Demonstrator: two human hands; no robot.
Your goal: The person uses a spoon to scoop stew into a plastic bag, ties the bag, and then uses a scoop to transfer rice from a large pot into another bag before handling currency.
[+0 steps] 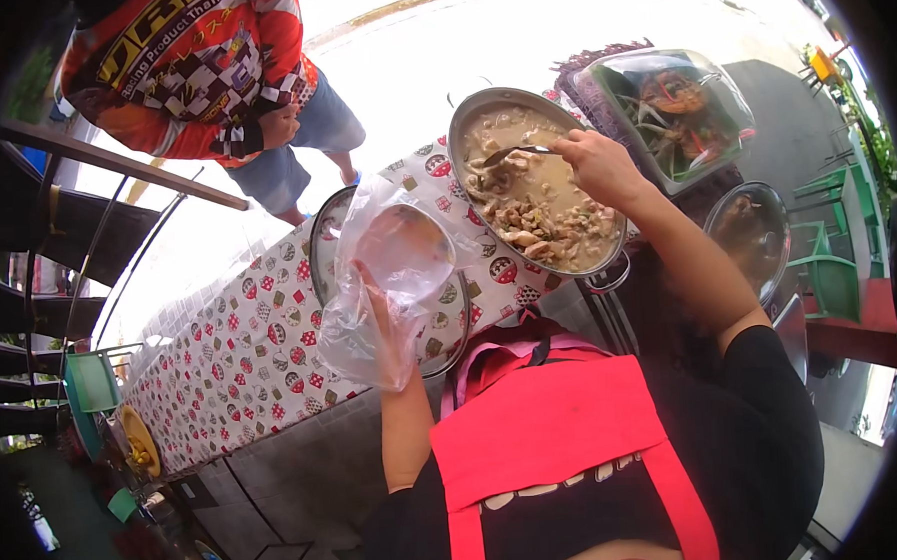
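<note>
My right hand is closed around the handle of a metal spoon, whose bowl rests in the stew. The stew, pale and creamy with chunks of meat, fills an oval metal pan in front of me. To the left of the pan, my left hand shows through a clear plastic bag that drapes over it and the wrist. A round, cloudy shape, perhaps the bag's mouth or a bowl, sits at its upper part. Beneath the bag lies a glass lid with a metal rim.
A patterned cloth covers the table. Right of the pan stands a clear lidded container of food, with another glass lid nearer. A person in a red shirt stands across the table. A yellow plate lies far left.
</note>
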